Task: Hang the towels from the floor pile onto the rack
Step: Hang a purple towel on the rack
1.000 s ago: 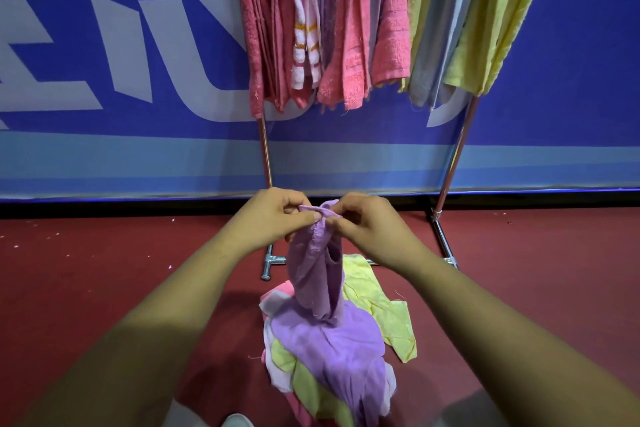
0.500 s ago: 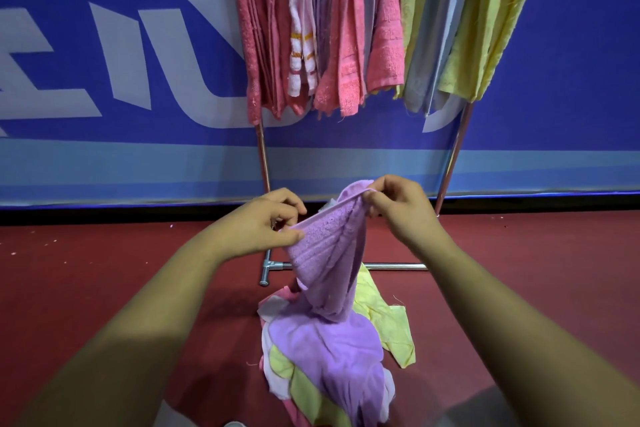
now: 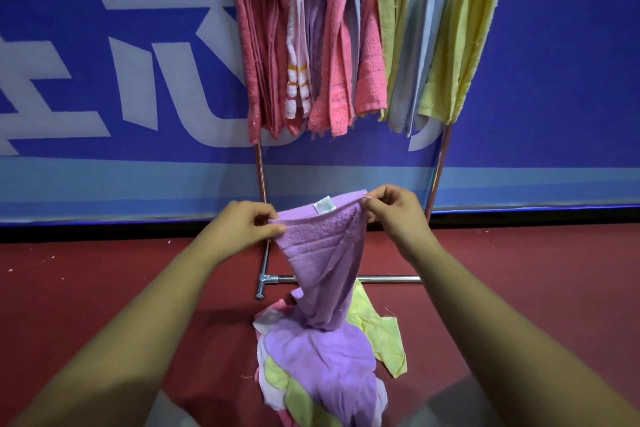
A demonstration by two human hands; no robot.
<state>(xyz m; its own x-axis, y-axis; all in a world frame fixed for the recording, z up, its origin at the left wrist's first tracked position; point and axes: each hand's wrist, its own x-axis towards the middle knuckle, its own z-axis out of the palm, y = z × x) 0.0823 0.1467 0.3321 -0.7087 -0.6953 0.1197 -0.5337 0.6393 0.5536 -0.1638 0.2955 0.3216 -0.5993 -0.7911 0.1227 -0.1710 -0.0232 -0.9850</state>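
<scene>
Both hands hold up a purple towel [image 3: 322,253] in front of the rack [image 3: 260,177], low down and just above the floor [image 3: 104,288]. The left hand [image 3: 242,225] pinches the towel's left top corner between thumb and curled fingers. The right hand [image 3: 394,215] pinches the right top corner the same way, a little higher. The top hem therefore runs from side to side and rises slightly towards the right, with a small white label [image 3: 323,206] at about its middle. From that hem the towel's long axis hangs straight down. The cloth narrows and bunches as it falls, and its lower end reaches the pile [image 3: 311,374] on the floor. Whether that end rests on the pile or only meets it cannot be told. The pile lies just in front of the rack's base bar [image 3: 388,278], nearer its left foot, and mixes purple, white and pink cloth with a yellow towel [image 3: 377,326] spread at its right edge. Above, along the rack's top rail, hang folded towels side by side: a pink towel [image 3: 259,45] at the left end, pale purple and more pink in the middle, a pale blue towel [image 3: 422,45] and another yellow one [image 3: 464,45] at the right end. Behind the rack stands a blue wall banner [image 3: 104,80].
</scene>
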